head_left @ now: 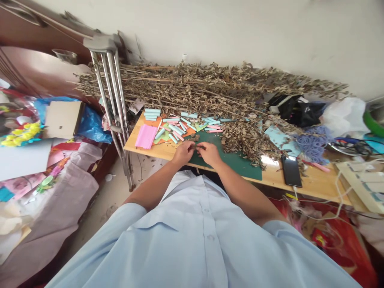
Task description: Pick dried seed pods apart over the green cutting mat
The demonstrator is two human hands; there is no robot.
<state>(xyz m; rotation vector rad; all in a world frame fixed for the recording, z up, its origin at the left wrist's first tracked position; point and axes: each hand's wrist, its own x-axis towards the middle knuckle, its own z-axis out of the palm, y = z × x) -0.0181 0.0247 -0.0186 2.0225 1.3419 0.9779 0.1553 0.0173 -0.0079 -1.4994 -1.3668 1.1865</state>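
Note:
My left hand and my right hand meet at the front edge of a green cutting mat. Fingers on both sides are pinched together, almost touching, around something too small to make out. A heap of dry crumpled leaves lies on the mat to the right of my right hand. Beyond my left hand, many small rolled paper tubes in pale blue and pink are scattered. A pink paper sheet with creases rests to the left on the wooden table.
Long bundles of dried leafy stalks cover the table's back along the wall. Metal crutches stand at the left. A phone with a cable lies right, near tangled purple cord and a white plastic bag.

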